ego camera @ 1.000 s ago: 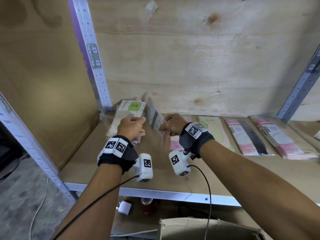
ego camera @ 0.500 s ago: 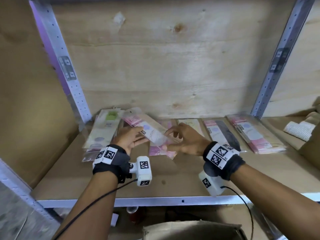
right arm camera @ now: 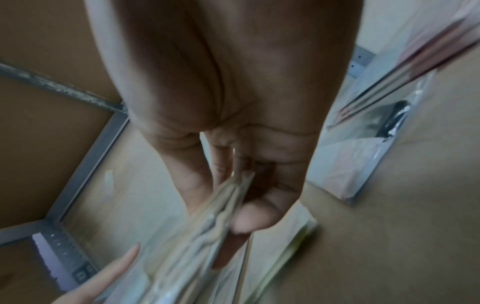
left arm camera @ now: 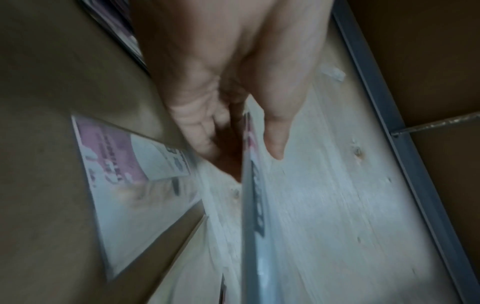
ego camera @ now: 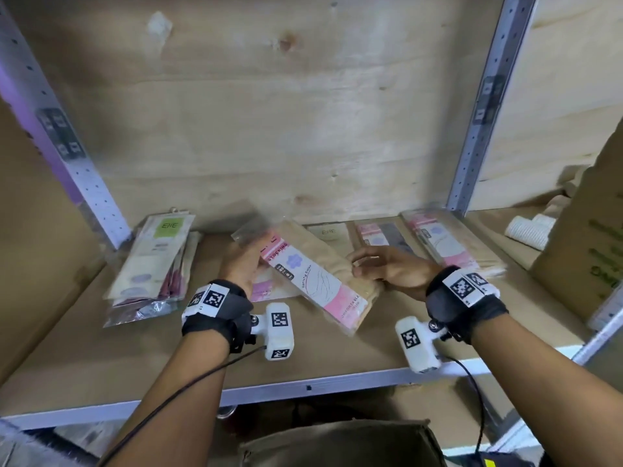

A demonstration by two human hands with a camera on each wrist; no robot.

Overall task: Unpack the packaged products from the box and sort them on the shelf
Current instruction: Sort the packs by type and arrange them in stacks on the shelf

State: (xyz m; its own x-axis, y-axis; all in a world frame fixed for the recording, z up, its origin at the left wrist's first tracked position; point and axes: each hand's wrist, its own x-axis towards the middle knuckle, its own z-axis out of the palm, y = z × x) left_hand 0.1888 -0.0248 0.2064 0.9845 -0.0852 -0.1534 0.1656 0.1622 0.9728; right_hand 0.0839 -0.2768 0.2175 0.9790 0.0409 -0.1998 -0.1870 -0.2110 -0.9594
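Note:
A stocking packet (ego camera: pixel 310 274) with a pink and white label and beige stockings inside is held slanted just above the wooden shelf (ego camera: pixel 135 358). My left hand (ego camera: pixel 251 261) grips its far left end; in the left wrist view the packet (left arm camera: pixel 246 185) runs edge-on between thumb and fingers (left arm camera: pixel 275 144). At the packet's right edge my right hand (ego camera: pixel 360 264) pinches it, and the right wrist view shows the thumb (right arm camera: pixel 249 222) pressed on the packet (right arm camera: pixel 207 226). Another pink packet (left arm camera: pixel 124 156) lies on the shelf beneath.
A pile of green-label packets (ego camera: pixel 151 261) lies at the shelf's left. Along the back lie a beige packet (ego camera: pixel 328 232), a pink and dark one (ego camera: pixel 384 234) and a pink stack (ego camera: pixel 448 241). A cardboard box (ego camera: pixel 580 251) stands right, another box (ego camera: pixel 337 443) below.
The packet has tipped from near upright to slanted flat over the shelf. My hands have spread apart along it, the right one moving right. The head view has shifted right.

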